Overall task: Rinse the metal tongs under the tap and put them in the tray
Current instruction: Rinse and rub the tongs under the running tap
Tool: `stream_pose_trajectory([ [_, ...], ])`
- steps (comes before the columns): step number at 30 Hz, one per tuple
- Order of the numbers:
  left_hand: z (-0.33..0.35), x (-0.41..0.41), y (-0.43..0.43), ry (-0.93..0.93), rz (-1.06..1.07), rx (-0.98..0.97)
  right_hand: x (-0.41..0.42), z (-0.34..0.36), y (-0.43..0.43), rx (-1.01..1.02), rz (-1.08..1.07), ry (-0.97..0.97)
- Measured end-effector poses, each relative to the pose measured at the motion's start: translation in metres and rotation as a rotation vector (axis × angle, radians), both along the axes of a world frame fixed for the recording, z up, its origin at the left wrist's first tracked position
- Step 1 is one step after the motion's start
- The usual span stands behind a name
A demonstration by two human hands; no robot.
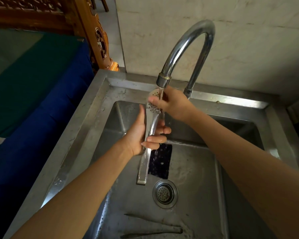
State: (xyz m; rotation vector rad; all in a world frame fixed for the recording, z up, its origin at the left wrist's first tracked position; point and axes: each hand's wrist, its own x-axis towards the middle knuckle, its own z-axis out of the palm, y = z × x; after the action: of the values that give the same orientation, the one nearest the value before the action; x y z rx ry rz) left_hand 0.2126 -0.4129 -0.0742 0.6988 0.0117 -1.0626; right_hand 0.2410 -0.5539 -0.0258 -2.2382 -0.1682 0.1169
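The metal tongs (146,152) stand nearly upright over the steel sink (86,128). Their perforated round heads sit right under the spout of the curved tap (185,45), and water runs onto them. My left hand (143,133) is wrapped around the middle of the tongs' arms. My right hand (173,104) holds the perforated heads at the top, thumb across them, in the stream. The hinged end of the tongs hangs down toward the drain. No tray is in view.
A round strainer drain (165,194) lies in the basin's floor. A dark rectangular object (160,163) lies behind the tongs in the basin. A blue and green covered surface (33,94) adjoins the sink's left rim; a carved wooden piece (100,40) stands behind.
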Motion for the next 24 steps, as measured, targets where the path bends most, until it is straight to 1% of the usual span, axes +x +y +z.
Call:
stream_pose_trajectory([
  [3,-0.005,0.000,0.004,-0.013,0.031,0.042,0.000,-0.002,0.003,0.012,0.051,0.057],
  [5,-0.006,-0.001,0.005,-0.041,0.050,0.026,0.001,-0.004,0.005,0.038,-0.007,0.006],
  [6,-0.007,-0.002,0.005,-0.085,0.072,0.023,0.001,-0.004,0.007,0.042,-0.072,-0.047],
  [8,-0.006,-0.003,0.005,-0.232,0.139,0.076,0.004,-0.007,0.009,0.010,-0.221,-0.157],
  [10,-0.006,-0.004,0.005,-0.359,0.189,0.156,0.005,-0.008,0.011,-0.020,-0.309,-0.200],
  [11,-0.006,-0.005,0.006,-0.385,0.201,0.181,0.005,-0.009,0.012,-0.071,-0.302,-0.207],
  [14,-0.008,-0.002,0.013,-0.391,0.244,0.265,0.002,-0.011,0.013,-0.206,-0.077,-0.128],
  [16,-0.009,0.000,0.018,-0.413,0.259,0.303,-0.002,-0.010,0.015,-0.271,0.022,-0.128],
  [17,-0.010,0.000,0.018,-0.428,0.240,0.298,-0.002,-0.009,0.015,-0.301,-0.006,-0.180],
  [19,-0.011,0.001,0.018,-0.439,0.190,0.267,-0.003,-0.007,0.013,-0.375,-0.128,-0.311],
  [20,-0.011,0.002,0.018,-0.431,0.177,0.260,-0.002,-0.007,0.012,-0.402,-0.167,-0.343],
  [21,-0.010,0.004,0.017,-0.424,0.172,0.259,-0.004,-0.007,0.011,-0.379,-0.192,-0.342],
  [22,-0.010,0.006,0.016,-0.418,0.169,0.261,-0.004,-0.009,0.008,-0.298,-0.212,-0.309],
  [24,-0.007,0.010,0.010,-0.391,0.190,0.249,-0.009,-0.013,0.003,-0.025,-0.272,-0.179],
])
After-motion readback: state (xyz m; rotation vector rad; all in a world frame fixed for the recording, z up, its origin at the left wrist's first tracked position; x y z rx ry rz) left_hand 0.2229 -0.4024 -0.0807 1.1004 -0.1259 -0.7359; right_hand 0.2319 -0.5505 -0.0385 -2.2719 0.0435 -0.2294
